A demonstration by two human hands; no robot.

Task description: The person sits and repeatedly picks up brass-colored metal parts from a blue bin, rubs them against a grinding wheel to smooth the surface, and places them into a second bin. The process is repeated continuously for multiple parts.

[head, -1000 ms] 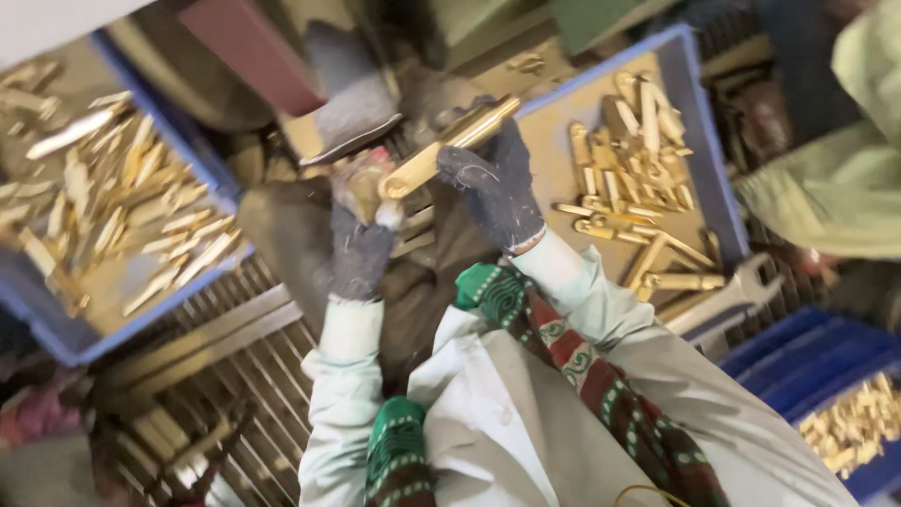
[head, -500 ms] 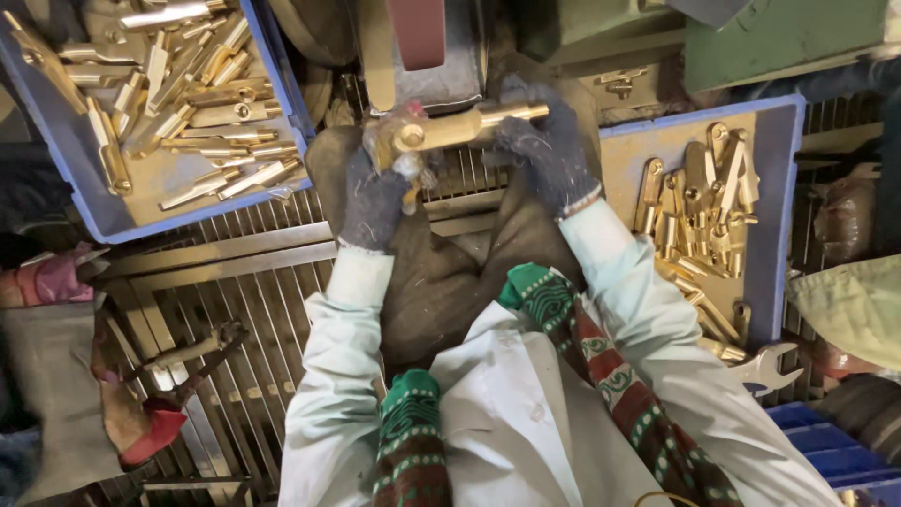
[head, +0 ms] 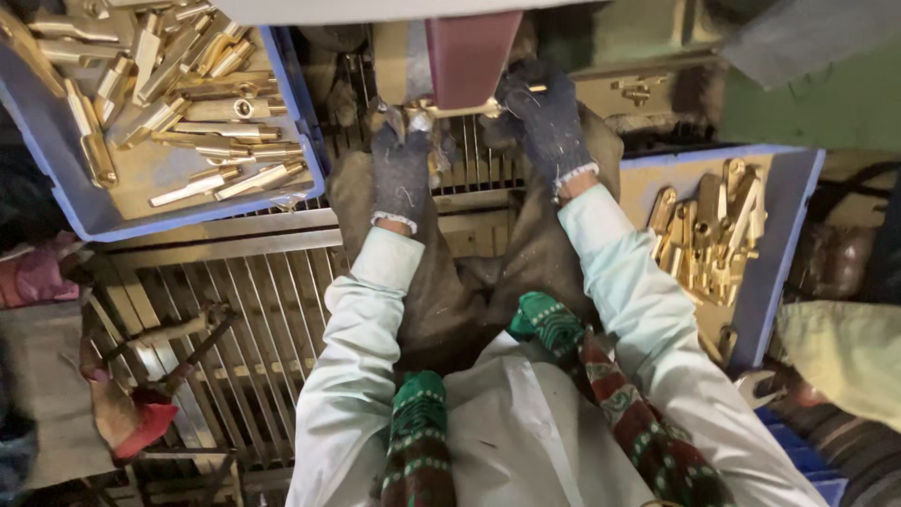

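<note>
Both gloved hands have risen to top centre, pressing the brass fitting [head: 460, 109] against the maroon sanding belt [head: 469, 52]. Left hand [head: 402, 169] and right hand [head: 542, 117] each grip one end, steadying it; blue trays [head: 291, 94] of fittings flank them.

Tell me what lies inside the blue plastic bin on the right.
The blue plastic bin holds a heap of long brass-coloured metal parts on its tan bottom. The lower pieces are covered by those on top, and the pale sleeve hides the bin's left edge.
</note>
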